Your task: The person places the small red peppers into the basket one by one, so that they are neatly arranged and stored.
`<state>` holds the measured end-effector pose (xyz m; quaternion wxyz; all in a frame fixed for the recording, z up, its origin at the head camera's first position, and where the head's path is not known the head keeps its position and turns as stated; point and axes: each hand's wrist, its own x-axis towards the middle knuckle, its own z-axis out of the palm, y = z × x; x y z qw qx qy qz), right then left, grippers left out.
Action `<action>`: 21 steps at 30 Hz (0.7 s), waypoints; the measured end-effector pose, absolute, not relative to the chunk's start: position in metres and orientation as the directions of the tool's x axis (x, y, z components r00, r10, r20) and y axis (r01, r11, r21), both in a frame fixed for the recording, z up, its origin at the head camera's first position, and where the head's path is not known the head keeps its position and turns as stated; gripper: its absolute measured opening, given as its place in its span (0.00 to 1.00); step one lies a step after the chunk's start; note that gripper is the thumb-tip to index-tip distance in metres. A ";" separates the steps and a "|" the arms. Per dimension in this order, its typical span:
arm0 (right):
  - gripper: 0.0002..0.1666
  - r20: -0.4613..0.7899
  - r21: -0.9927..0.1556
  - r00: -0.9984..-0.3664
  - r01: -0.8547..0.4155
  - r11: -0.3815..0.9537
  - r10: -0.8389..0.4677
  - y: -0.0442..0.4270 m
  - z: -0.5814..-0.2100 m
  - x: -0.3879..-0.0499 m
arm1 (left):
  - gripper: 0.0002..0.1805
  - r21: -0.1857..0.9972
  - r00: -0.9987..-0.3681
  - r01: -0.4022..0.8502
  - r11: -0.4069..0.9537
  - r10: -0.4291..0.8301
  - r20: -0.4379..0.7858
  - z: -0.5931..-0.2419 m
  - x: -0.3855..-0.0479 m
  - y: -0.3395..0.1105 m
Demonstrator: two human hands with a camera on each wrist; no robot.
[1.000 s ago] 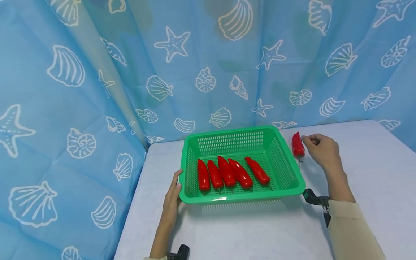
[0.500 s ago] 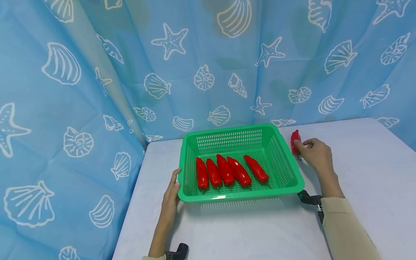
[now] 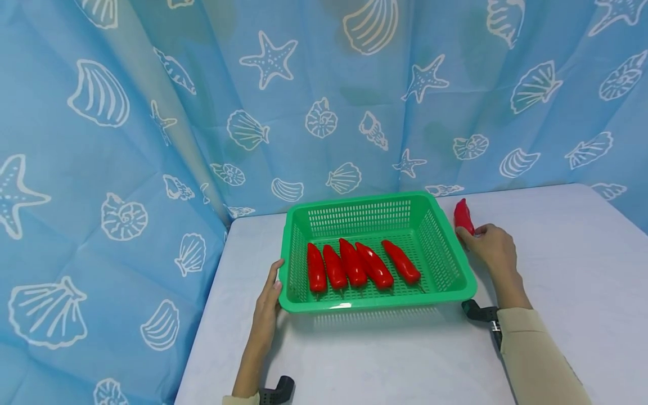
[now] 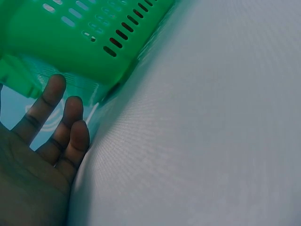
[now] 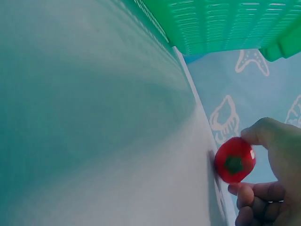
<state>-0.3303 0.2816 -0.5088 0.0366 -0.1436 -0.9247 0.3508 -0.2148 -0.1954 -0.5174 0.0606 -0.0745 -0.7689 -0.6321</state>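
Observation:
A red pepper (image 3: pixel 463 214) lies on the table just right of the green basket. My right hand (image 3: pixel 494 248) pinches it near the stem end, thumb on one side and fingers on the other. Seen from the right wrist, the pepper's round end (image 5: pixel 242 147) with its green cap faces the camera between thumb and fingertips. At the left end of the green plastic basket (image 3: pixel 377 304), my left hand (image 3: pixel 265 309) rests with its fingers along the rim. The left wrist view has several extended fingers (image 4: pixel 56 89) beside the basket wall (image 4: pixel 70 56); the thumb is not visible there.
Several red peppers (image 3: pixel 352 264) lie side by side in the basket, one slightly apart on the right. A white cloth covers the table (image 3: pixel 364 360). Behind and to the left hangs a blue curtain (image 3: pixel 298 146) with white shell prints.
My right hand has moved left to the loose pepper and now pinches it, where before it was at the pepper's right side. The left hand stays at the basket's rim.

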 end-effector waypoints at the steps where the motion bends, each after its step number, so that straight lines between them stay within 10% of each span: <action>1: 0.42 -0.051 -0.662 -0.956 0.249 0.707 0.289 0.282 -0.509 -0.330 | 0.26 0.963 -0.981 0.193 0.190 0.040 0.189 -0.518 -0.215 -0.196; 21: 0.42 -0.041 -0.715 -0.948 0.249 0.653 0.317 0.284 -0.507 -0.320 | 0.26 0.962 -0.979 0.205 0.180 0.048 0.199 -0.518 -0.216 -0.197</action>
